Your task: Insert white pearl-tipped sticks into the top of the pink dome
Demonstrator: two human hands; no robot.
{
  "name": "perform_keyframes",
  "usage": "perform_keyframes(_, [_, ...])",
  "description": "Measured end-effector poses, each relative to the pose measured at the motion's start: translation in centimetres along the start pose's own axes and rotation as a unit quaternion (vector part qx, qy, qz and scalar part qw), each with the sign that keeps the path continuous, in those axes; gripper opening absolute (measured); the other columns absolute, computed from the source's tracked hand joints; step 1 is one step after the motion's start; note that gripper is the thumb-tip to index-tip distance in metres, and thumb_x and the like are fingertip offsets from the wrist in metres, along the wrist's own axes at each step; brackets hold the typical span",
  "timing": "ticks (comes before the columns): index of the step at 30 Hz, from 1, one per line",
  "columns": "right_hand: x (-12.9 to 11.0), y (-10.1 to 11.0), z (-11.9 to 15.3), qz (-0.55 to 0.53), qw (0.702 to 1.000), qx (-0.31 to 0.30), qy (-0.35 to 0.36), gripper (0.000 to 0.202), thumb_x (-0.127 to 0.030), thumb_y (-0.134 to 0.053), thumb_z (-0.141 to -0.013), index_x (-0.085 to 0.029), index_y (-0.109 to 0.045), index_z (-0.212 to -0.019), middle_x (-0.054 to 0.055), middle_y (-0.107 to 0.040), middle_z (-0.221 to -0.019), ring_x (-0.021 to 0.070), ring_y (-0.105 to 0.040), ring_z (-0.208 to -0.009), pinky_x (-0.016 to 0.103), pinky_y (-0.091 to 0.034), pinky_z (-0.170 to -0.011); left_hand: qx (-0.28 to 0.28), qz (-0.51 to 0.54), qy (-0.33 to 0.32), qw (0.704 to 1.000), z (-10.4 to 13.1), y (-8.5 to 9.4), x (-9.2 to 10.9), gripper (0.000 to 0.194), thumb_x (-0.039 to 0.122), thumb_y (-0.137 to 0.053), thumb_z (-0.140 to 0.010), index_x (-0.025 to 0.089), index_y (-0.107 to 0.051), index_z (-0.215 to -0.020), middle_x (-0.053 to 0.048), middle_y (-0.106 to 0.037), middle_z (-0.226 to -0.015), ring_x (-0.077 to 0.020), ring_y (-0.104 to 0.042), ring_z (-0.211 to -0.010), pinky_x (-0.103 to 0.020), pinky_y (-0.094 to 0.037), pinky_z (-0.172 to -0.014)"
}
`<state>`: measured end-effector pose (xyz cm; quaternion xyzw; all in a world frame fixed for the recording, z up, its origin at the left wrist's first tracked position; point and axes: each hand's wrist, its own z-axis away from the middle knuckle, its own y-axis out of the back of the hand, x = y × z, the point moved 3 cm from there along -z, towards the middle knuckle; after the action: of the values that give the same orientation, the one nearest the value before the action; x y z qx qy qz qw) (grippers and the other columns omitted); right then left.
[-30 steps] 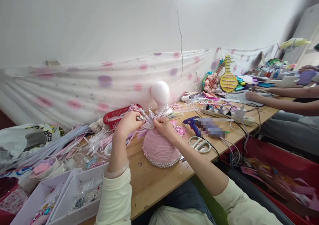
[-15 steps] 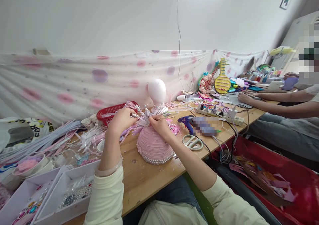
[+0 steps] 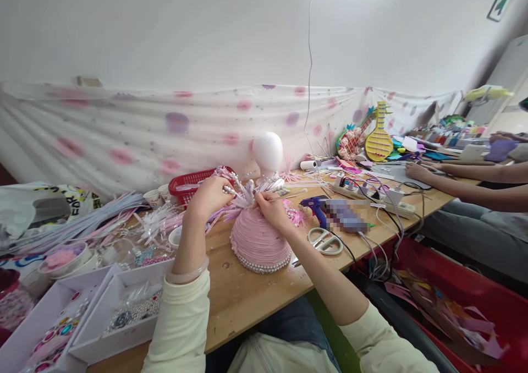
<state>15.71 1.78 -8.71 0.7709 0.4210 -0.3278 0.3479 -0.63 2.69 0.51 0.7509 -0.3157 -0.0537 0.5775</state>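
Note:
A pink dome, wound in rows of cord and edged with pearl beads at its base, stands on the table in front of me. White and pale pink strips stick up from its top. My left hand is closed on a string of pearl beads at the upper left of the dome. My right hand rests at the dome's top with its fingers pinched by the strips; what they grip is hidden. Behind the dome stands a white foam head.
Scissors, a blue glue gun and a power strip lie to the right. A red basket is behind my left hand. White boxes of beads stand at the left. At far right a co-worker's hand rests on the table.
The view has turned slightly left, so things sit further right in the picture. Both hands stay by the dome's top, the left still with the bead string.

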Motion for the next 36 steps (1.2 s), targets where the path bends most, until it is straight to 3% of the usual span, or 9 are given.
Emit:
perform_keyframes(7, [-0.3, 0.7, 0.1, -0.041, 0.998, 0.052, -0.002, 0.039, -0.036, -0.042, -0.083, -0.02, -0.049, -0.047, -0.003, -0.04, -0.043, 0.0114, -0.041, -0.047, 0.024, -0.034, -0.052, -0.006, 0.018, 0.009, 1.0, 0.0, -0.1, 0.0, 0.019, 0.018, -0.056, -0.072, 0.015, -0.074, -0.079, -0.008, -0.074, -0.073, -0.0213, -0.068, -0.073, -0.025, -0.044, -0.064])
perform_keyframes(17, [-0.2, 0.3, -0.5, 0.01, 1.0, 0.01, -0.006, 0.036, -0.03, -0.047, -0.079, -0.02, -0.048, -0.045, -0.003, -0.044, -0.044, 0.0114, -0.042, -0.049, 0.025, -0.033, -0.054, 0.016, 0.036, -0.006, 0.999, 0.2, 0.4, -0.2, 0.024, 0.012, -0.055, -0.071, 0.014, -0.076, -0.083, -0.01, -0.075, -0.085, -0.0226, -0.067, -0.084, -0.025, -0.047, -0.076])
perform_keyframes(21, [-0.3, 1.1, 0.2, -0.027, 0.997, 0.072, -0.003, 0.042, -0.04, -0.047, -0.085, -0.02, -0.048, -0.048, -0.004, -0.041, -0.045, 0.0108, -0.038, -0.048, 0.026, -0.031, -0.053, 0.007, 0.045, 0.005, 0.999, 0.4, 0.4, -0.4, 0.023, 0.01, -0.057, -0.071, 0.014, -0.075, -0.084, -0.01, -0.075, -0.087, -0.0222, -0.067, -0.082, -0.026, -0.048, -0.074])
perform_keyframes(25, [-0.8, 2.5, 2.2, -0.067, 0.993, 0.099, 0.003, 0.048, -0.045, -0.049, -0.087, -0.02, -0.046, -0.046, -0.003, -0.039, -0.044, 0.0106, -0.036, -0.045, 0.027, -0.029, -0.05, -0.078, 0.04, 0.036, 0.996, 0.7, 0.0, -0.8, 0.027, 0.012, -0.062, -0.07, 0.012, -0.072, -0.096, -0.009, -0.074, -0.079, -0.0201, -0.067, -0.066, -0.026, -0.047, -0.063])
perform_keyframes(27, [-1.2, 3.3, 4.0, -0.069, 0.993, 0.099, 0.019, 0.049, -0.046, -0.05, -0.088, -0.02, -0.048, -0.047, -0.003, -0.041, -0.045, 0.0111, -0.037, -0.047, 0.027, -0.028, -0.049, -0.112, 0.039, 0.046, 0.992, 0.9, -0.1, -1.1, 0.036, 0.011, -0.064, -0.069, 0.013, -0.069, -0.104, -0.009, -0.075, -0.085, -0.0202, -0.068, -0.069, -0.026, -0.047, -0.063])
perform_keyframes(31, [-0.4, 4.9, 8.6, -0.153, 0.977, 0.149, -0.012, 0.041, -0.044, -0.053, -0.088, -0.02, -0.053, -0.054, -0.003, -0.042, -0.049, 0.0109, -0.035, -0.047, 0.027, -0.027, -0.047, -0.094, 0.019, 0.048, 0.994, 1.3, 0.3, -1.6, 0.049, 0.007, -0.07, -0.061, 0.015, -0.067, -0.11, -0.012, -0.07, -0.114, -0.0245, -0.066, -0.1, -0.025, -0.048, -0.079])
perform_keyframes(36, [1.5, 6.4, 11.7, -0.168, 0.959, 0.209, -0.094, 0.034, -0.046, -0.057, -0.082, -0.019, -0.059, -0.062, -0.002, -0.046, -0.052, 0.01, -0.036, -0.046, 0.025, -0.027, -0.043, -0.118, -0.019, 0.104, 0.987, 2.3, 0.9, -1.9, 0.05, 0.007, -0.069, -0.063, 0.016, -0.066, -0.112, -0.012, -0.07, -0.113, -0.0249, -0.066, -0.099, -0.025, -0.047, -0.079])
